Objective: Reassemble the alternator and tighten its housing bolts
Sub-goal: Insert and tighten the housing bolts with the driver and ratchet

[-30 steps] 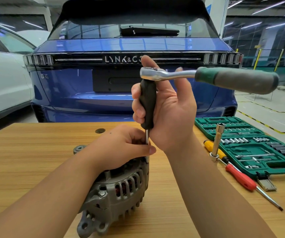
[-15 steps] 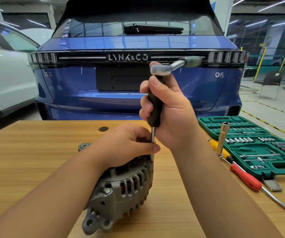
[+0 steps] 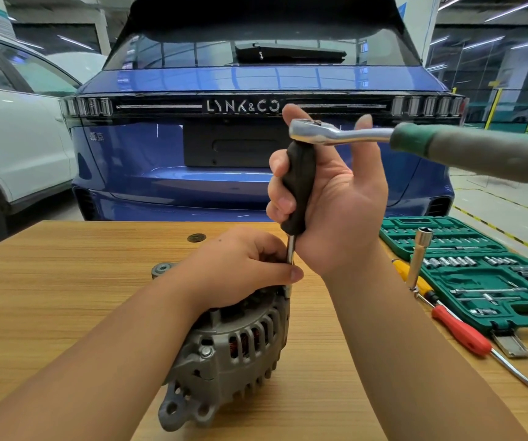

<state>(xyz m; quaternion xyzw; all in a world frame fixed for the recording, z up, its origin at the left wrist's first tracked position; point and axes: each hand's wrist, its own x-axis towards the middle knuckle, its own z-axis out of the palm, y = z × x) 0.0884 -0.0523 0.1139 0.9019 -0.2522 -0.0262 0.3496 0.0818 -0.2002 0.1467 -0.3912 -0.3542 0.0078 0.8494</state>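
Head camera looks down at two bare arms over a wooden surface (image 3: pixel 65 297). The right hand (image 3: pixel 335 198) is held up, and its fingers (image 3: pixel 280 183) are curled round a black handle (image 3: pixel 299 186) that stands straight up. A thin metal shaft (image 3: pixel 291 249) comes out of the bottom of that handle and goes down to the top edge of the alternator (image 3: pixel 234 345). On top of the black handle sits the shiny head of a ratchet wrench (image 3: pixel 415 144). Its green and grey grip sticks out to the right, above the right hand's fingertips. One finger of the right hand is raised behind the wrench head and another behind its neck.

The left hand (image 3: pixel 240 268) rests on top of the alternator. Its fingers are curled, and its thumb and fingers pinch the metal shaft low down, just under the right hand. The grey alternator lies on the surface right below both hands, with its slots and mounting ear facing the camera.

To the right of the right hand's fingers lies an open green socket case (image 3: pixel 495 281). Just beside it a silver socket tube (image 3: pixel 420 259) stands up, and a yellow screwdriver (image 3: pixel 412 278) and a red screwdriver (image 3: pixel 466 332) lie near. Behind the fingers, past the surface, is a blue car (image 3: pixel 224 173), with a white car (image 3: pixel 17 148) to its left.
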